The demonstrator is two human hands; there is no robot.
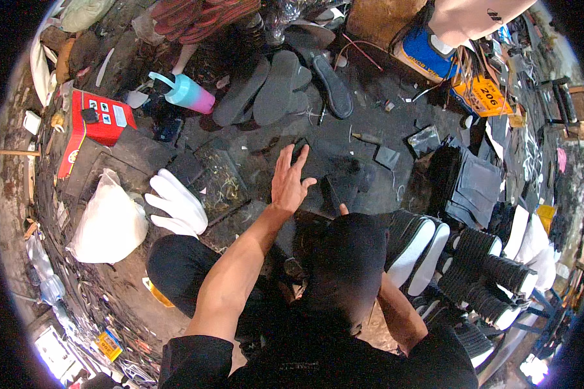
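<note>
My left hand (292,179) reaches out over the dark work surface, its fingers stretched and the thumb apart. A small black piece (298,148) lies at its fingertips; whether they touch it is unclear. Of my right hand (343,209) only a fingertip shows, the rest hidden behind a dark rounded shape (347,243). Just beyond that fingertip is a thin, narrow tool (333,192), beside a dark block-like piece (344,179). Whether my right hand grips the tool is hidden. Farther off lie dark grey shoe soles (276,87) and a black sole (331,86).
A blue-pink tumbler (187,94) and a red box (107,117) stand at the left. White soles (176,204) lie beside a white plastic bag (107,220). At the right are stacked dark sheets (474,188) and many black-and-white soles (422,249). A wooden-handled tool (367,138) lies ahead.
</note>
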